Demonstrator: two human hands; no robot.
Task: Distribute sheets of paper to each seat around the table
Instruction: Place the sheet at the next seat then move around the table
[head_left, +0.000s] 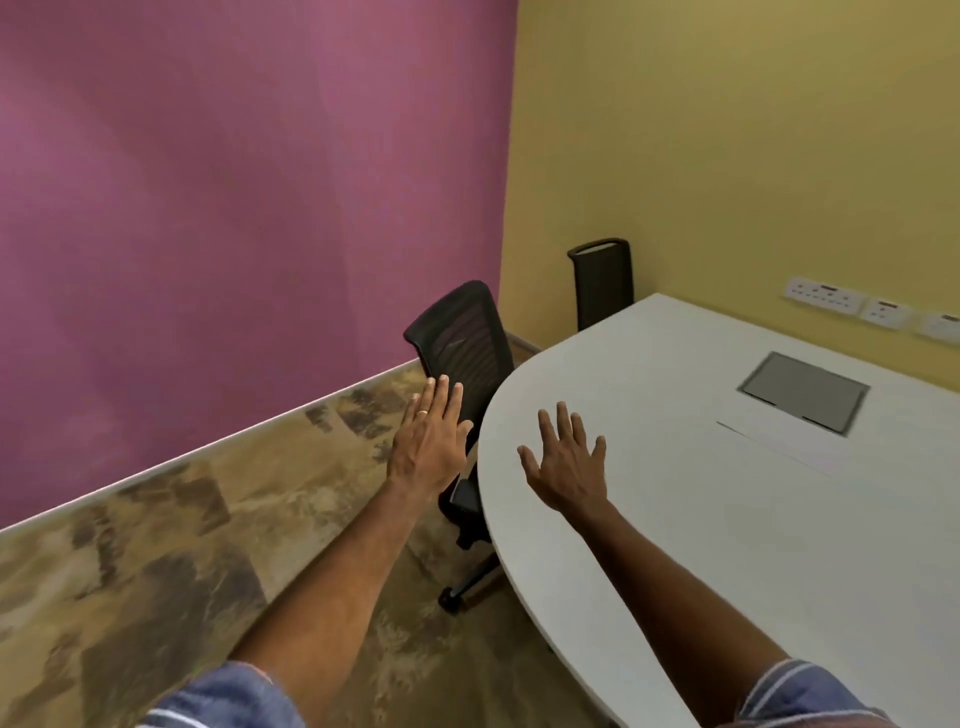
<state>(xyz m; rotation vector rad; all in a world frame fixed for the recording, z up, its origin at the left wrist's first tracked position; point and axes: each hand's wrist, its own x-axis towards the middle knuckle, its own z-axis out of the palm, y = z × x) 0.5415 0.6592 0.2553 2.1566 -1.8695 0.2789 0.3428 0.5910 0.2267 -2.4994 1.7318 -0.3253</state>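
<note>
A white table (675, 519) with a rounded end fills the right side. My left hand (431, 441) is stretched out flat with fingers together, over the floor just left of the table's edge and in front of a black mesh chair (462, 332). My right hand (569, 460) hovers palm down over the table's rounded end, fingers spread, holding nothing. A white sheet of paper (774, 447) lies faintly visible on the table beside a grey hatch. A second black chair (602, 283) stands at the table's far end.
A grey cable hatch (802, 392) is set into the tabletop. Wall sockets (852, 306) line the yellow wall at the right. A purple wall stands to the left, with brown patterned floor (182, 545) between it and the table.
</note>
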